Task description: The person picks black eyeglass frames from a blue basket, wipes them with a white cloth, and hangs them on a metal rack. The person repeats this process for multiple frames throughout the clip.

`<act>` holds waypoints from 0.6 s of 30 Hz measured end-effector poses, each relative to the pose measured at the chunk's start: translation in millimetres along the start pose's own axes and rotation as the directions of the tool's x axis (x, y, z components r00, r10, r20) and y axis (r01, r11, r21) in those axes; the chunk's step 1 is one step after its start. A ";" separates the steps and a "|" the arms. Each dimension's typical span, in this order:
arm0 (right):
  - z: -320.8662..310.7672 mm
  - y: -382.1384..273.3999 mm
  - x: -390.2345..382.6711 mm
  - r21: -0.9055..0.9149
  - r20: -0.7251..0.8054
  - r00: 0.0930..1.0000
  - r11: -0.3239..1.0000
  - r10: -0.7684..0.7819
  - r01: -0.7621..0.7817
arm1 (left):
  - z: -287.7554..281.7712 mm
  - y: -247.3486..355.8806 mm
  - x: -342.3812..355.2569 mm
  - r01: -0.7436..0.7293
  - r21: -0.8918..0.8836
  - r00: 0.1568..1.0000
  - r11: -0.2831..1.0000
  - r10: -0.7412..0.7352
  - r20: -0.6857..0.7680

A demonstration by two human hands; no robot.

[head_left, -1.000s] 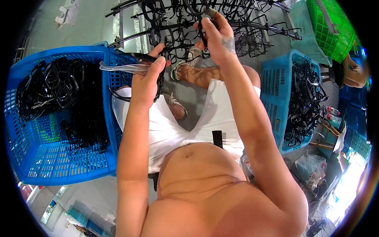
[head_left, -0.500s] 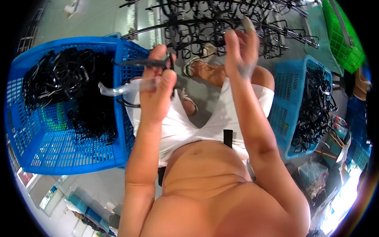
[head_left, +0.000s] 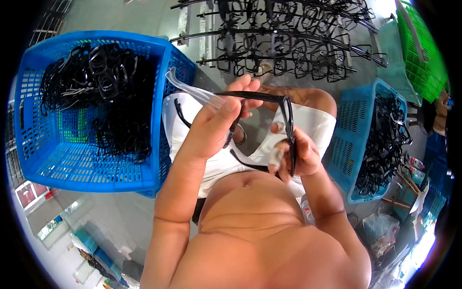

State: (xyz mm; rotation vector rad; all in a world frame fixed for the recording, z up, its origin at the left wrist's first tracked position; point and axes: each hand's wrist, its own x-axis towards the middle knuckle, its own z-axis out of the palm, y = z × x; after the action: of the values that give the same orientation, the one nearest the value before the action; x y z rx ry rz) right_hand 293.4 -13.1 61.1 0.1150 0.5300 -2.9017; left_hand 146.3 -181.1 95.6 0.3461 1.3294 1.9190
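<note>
The right hand [head_left: 307, 153] grips a black eyeglass frame [head_left: 290, 137] by its front, well right of the large blue basket [head_left: 161, 115]; one temple reaches the left hand [head_left: 209, 130], which, nearer the basket, grasps clear plastic strips [head_left: 196, 93].

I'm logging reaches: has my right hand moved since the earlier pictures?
Yes, your right hand has moved away from the rack, back toward your belly.

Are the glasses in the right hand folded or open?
Open: the black glasses have both arms stretched out from the front.
</note>
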 end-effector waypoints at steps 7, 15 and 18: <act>-12.3 -79.0 26.8 -0.763 0.026 0.622 0.386 -0.783 0.518 | -18.2 -18.3 26.4 -0.078 0.172 0.896 0.982 0.145 -0.420; -33.2 -130.4 81.8 -0.839 -0.118 0.625 0.414 -0.772 0.353 | -29.9 -37.9 93.4 0.050 0.253 0.829 0.966 0.101 -0.550; -41.8 -100.9 58.6 -0.356 -0.412 0.830 0.905 -0.375 0.232 | -37.6 -47.3 100.3 0.008 0.255 0.824 0.967 0.138 -0.550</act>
State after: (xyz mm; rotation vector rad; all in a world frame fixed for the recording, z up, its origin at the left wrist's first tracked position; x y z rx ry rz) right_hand 217.7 84.4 50.2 0.7810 1.1535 -3.0498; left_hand 76.5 -127.2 18.5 -0.0802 1.9773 1.9962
